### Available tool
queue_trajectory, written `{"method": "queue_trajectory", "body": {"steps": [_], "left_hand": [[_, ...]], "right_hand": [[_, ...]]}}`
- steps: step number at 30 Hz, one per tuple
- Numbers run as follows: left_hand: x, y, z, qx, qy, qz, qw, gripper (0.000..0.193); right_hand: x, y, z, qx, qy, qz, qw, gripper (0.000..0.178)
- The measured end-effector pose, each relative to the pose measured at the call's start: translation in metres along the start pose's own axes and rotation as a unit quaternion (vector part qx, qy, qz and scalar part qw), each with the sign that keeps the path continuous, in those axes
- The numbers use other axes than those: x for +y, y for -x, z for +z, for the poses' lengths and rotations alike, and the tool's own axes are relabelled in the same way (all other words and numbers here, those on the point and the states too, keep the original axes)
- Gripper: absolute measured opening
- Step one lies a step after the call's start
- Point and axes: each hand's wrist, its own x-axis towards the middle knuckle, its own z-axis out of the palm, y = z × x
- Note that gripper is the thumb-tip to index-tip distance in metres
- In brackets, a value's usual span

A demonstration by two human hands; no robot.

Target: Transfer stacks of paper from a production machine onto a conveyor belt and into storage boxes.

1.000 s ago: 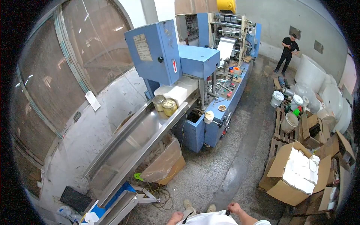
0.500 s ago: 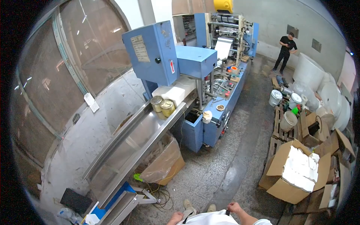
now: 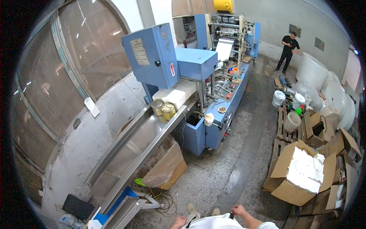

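Observation:
At the bottom edge, on either side of my white top, my two hands are held low in front of my body. The fingers of my right hand are closed, with the end of a dark strip beside them; what they pinch is too small to make out. My left hand is curled near another dark strip on the top, its fingers partly hidden. Neither hand touches the blue machine ahead or its metal chute, where two jars stand before a white stack.
An open cardboard box of white packs stands at right, near wooden pallets, white buckets and large wrapped rolls. A bagged carton sits under the chute, beside coiled cables. A person stands far back.
The view has shifted slightly, so the machine sits a little further left. My hands keep nearly the same pose. The far person's lower arm has moved to the hip.

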Motion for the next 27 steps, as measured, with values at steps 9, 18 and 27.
{"method": "queue_trajectory", "body": {"steps": [9,18,27], "left_hand": [[0.006,-0.001,0.000,-0.003,0.004,0.006,1.000,0.026],[0.003,-0.002,0.001,-0.001,0.027,0.013,1.000,0.024],[-0.007,-0.009,0.000,-0.008,0.002,0.012,1.000,0.026]], "right_hand": [[0.010,-0.010,-0.004,-0.006,-0.014,0.010,1.000,0.017],[0.010,-0.013,-0.002,-0.001,0.015,0.013,1.000,0.018],[0.004,-0.009,0.003,-0.001,0.012,0.010,1.000,0.019]]}}
